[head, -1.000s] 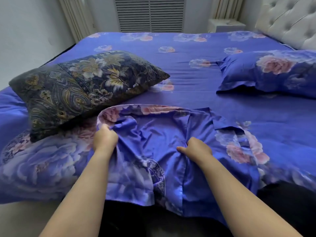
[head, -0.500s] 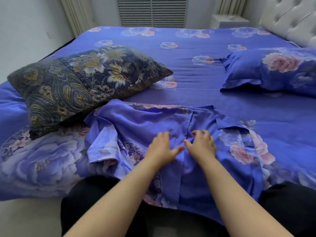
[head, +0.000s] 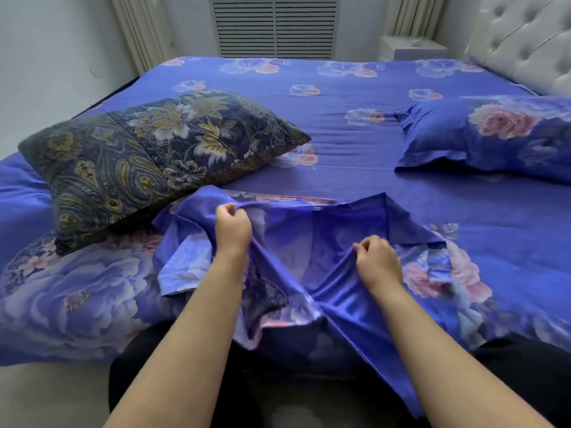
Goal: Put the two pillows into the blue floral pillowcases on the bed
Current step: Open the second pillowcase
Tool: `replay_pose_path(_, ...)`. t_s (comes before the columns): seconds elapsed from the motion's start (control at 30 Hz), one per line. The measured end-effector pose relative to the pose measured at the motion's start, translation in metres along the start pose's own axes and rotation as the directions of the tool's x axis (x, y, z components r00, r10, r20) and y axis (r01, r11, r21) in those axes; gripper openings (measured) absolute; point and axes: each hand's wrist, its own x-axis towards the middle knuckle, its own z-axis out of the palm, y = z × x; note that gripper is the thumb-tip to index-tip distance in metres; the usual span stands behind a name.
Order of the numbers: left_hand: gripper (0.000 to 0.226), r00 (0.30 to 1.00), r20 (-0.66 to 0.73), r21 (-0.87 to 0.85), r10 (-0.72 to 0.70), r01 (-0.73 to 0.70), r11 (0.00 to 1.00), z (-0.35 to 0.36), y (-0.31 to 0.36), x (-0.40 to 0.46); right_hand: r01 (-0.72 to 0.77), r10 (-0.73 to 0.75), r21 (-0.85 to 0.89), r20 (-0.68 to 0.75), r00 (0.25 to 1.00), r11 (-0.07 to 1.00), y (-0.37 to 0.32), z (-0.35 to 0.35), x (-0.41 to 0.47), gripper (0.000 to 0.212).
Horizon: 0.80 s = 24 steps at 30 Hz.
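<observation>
Blue floral bed (head: pixel 340 125), louvred vent (head: pixel 275 26), tufted headboard (head: pixel 522 35).

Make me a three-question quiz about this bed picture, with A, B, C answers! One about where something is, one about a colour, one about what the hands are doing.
1. Where does the dark paisley pillow lie?
A. on the bed's left side
B. on the floor
C. against the headboard

2. What colour are the big flowers on the pillow by the headboard?
A. green
B. pink
C. orange

3. What are the two hands doing?
A. lying flat
B. gripping the blue floral pillowcase
C. lifting the dark pillow

Answers:
1 A, it rests on the blue sheet at the left.
2 B, a pink bloom shows on it.
3 B, the left hand and right hand each pinch its cloth.
</observation>
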Motion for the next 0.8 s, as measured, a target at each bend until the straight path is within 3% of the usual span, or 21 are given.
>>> replay_pose_path(0.1, 0.023, 0.984, -0.175, -0.225, 0.039, -0.079, 0.971, -0.025, 0.037, 0.026, 0.095, -0.073, 0.132, -0.163, 0.984, 0.987, -0.033, -0.018, 0.019, 0.023)
replay_pose_path(0.17, 0.016, 0.979, -0.199, -0.262, 0.048, -0.101, 0.960, -0.035, 0.049, 0.039, 0.111, -0.110, 0.008, -0.082, 0.991, 0.994, -0.051, -0.026, 0.032, 0.026)
replay_pose_path(0.27, 0.019, 0.992, -0.115, -0.195, 0.052, -0.074, 0.978, -0.039, 0.041, 0.042, 0.213, -0.174, -0.295, 0.151, 0.973, 0.931, -0.073, -0.024, 0.032, 0.032)
replay_pose_path(0.37, 0.046, 0.993, -0.089, -0.151, 0.083, -0.096, 0.984, -0.040, 0.013, 0.033, 0.446, -0.402, -0.252, 0.210, 0.892, 0.859, -0.091, -0.006, 0.010, 0.041)
replay_pose_path(0.47, 0.052, 0.995, -0.091, -0.112, 0.029, -0.039, 0.993, -0.047, -0.014, 0.034, 0.474, -0.356, -0.213, 0.425, 0.832, 0.854, -0.096, 0.015, -0.002, 0.048)
replay_pose_path(0.53, 0.045, 0.998, 0.002, -0.221, -0.057, 0.056, 0.974, -0.052, -0.023, 0.042, 0.432, -0.338, -0.166, 0.405, 0.850, 0.887, -0.096, 0.020, 0.000, 0.046)
replay_pose_path(0.6, 0.038, 0.997, 0.063, -0.251, -0.047, 0.061, 0.966, -0.057, -0.020, 0.049, 0.450, -0.403, -0.114, 0.291, 0.868, 0.886, -0.105, 0.019, 0.005, 0.037)
replay_pose_path(0.67, 0.039, 0.995, -0.023, -0.077, 0.099, -0.101, 0.992, -0.063, -0.013, 0.061, 0.469, -0.457, -0.040, 0.171, 0.873, 0.882, -0.120, 0.018, 0.009, 0.026)
replay_pose_path(0.7, 0.044, 0.975, -0.074, 0.110, 0.210, -0.201, 0.973, -0.067, -0.009, 0.068, 0.472, -0.468, 0.005, 0.130, 0.874, 0.882, -0.129, 0.017, 0.011, 0.022)
replay_pose_path(0.73, 0.050, 0.944, -0.092, 0.330, 0.318, -0.273, 0.904, -0.071, -0.005, 0.077, 0.478, -0.481, 0.050, 0.110, 0.870, 0.877, -0.139, 0.017, 0.011, 0.021)
replay_pose_path(0.8, 0.067, 0.892, -0.002, 0.683, 0.451, -0.328, 0.652, -0.078, 0.005, 0.099, 0.493, -0.509, 0.138, 0.132, 0.851, 0.859, -0.156, 0.019, 0.012, 0.020)
